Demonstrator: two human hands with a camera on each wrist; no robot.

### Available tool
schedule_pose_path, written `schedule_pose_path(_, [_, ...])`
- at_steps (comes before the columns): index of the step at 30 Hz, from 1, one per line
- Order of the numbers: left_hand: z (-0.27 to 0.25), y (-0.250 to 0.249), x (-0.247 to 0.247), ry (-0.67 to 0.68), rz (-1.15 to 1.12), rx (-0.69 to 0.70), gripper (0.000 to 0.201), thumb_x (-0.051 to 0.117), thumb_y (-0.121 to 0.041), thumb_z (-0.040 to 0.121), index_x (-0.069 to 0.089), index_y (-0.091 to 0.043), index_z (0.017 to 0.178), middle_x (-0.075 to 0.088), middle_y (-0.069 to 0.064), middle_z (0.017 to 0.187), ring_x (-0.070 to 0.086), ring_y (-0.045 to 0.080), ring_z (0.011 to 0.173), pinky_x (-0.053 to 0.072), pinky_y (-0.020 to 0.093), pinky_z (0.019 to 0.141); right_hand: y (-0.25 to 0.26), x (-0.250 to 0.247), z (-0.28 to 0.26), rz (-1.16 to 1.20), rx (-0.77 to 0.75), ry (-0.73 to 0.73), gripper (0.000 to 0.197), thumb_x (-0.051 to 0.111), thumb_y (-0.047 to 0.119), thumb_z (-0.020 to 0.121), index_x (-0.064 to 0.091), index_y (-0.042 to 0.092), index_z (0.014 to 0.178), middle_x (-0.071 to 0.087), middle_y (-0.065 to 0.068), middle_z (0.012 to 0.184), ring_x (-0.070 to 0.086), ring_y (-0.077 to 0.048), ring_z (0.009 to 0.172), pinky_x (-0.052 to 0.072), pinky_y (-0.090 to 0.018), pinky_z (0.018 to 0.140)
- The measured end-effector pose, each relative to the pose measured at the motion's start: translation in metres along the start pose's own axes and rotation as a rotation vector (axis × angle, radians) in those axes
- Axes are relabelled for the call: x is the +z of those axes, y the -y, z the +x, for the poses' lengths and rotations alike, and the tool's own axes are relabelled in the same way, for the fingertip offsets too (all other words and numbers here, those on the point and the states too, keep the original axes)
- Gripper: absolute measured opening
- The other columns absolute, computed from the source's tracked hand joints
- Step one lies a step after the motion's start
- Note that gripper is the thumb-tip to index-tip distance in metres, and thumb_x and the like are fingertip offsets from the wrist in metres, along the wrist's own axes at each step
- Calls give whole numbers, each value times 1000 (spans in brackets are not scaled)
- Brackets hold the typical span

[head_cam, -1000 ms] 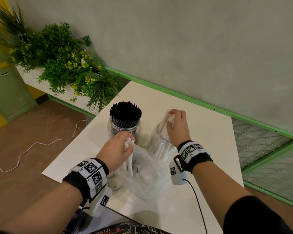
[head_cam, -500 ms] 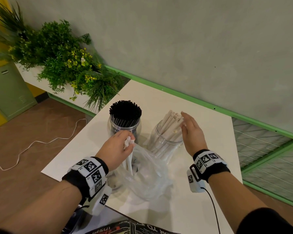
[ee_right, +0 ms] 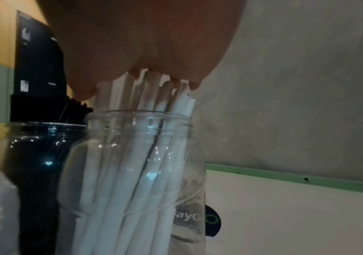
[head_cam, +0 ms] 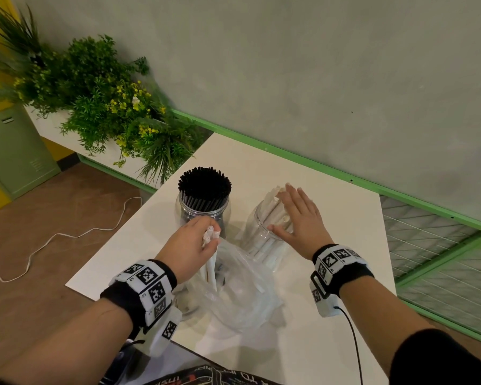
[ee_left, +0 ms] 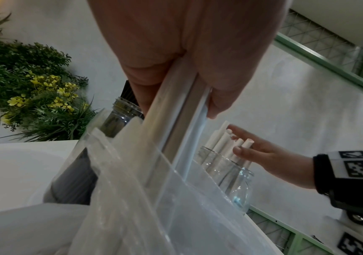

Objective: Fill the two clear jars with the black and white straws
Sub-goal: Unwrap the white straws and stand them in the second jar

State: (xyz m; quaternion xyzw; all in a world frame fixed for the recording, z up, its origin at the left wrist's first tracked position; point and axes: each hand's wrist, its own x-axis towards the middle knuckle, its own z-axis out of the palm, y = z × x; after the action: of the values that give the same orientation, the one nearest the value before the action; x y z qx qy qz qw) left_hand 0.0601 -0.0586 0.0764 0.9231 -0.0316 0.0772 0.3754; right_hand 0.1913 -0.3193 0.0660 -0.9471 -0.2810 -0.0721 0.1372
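With the flat right hand [head_cam: 297, 218] pressing the white straws [ee_right: 145, 155] in the right jar [ee_right: 132, 172], the left hand [head_cam: 189, 245] pinching more from the near bag [head_cam: 233, 287], the jar may tip.

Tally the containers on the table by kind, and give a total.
Clear jars: 2, one with black straws and one with white straws.
Clear plastic bags: 1, with white straws in the left hand sticking out of it.
Total: 3 containers.
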Motion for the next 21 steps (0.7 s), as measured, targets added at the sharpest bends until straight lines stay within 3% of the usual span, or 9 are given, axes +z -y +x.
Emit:
schedule_pose_path(3, [0,2,0,6,0,-2,7,55,-22,92,50,-26,96,49,-16,93,51,6,83,40,26,71,1,-6,15,-54,32,-54,88,36,74,81,4,32,152,-4,7,161,-3,-19,148,10,-44,119])
schedule_pose_path(6, [0,3,0,6,-3,-3,9,55,-23,92,49,-29,95,48,-18,92,51,4,81,41,26,70,-4,-8,28,-56,70,5,96,41,78,76,-1,34,151,-3,7,161,0,-20,148,12,-44,118])
schedule_pose_path(9, [0,2,0,12,6,-7,10,55,-23,92,49,-28,96,49,-14,95,50,6,81,40,27,70,0,-4,34,4,36,36,88,45,77,73,21,38,148,22,5,156,19,-24,142,30,-44,112])
schedule_pose_path(12, [1,2,0,14,7,-8,9,55,-23,91,50,-27,98,49,-13,96,50,7,81,40,27,70,7,2,34,-9,47,-73,63,56,67,78,53,31,129,54,4,125,43,-23,116,48,-39,90])
schedule_pose_path(17, [1,3,-1,14,0,-10,9,56,-23,91,50,-27,97,49,-14,96,51,5,82,42,25,71,5,-1,42,-28,-2,-305,47,63,59,76,69,18,99,60,2,92,50,-23,90,49,-33,69])
schedule_pose_path(19, [1,3,-1,4,6,-3,8,55,-23,92,51,-25,98,49,-15,95,50,2,80,38,17,67,6,-6,50,-29,-33,-375,48,60,61,76,71,17,90,59,1,85,49,-24,85,47,-32,67])
schedule_pose_path(21, [0,3,-1,1,10,-4,8,55,-23,92,52,-24,99,48,-16,95,49,1,79,35,13,65,6,-9,53,-78,-8,-343,47,61,62,75,71,18,91,58,-1,89,49,-27,88,47,-38,72])
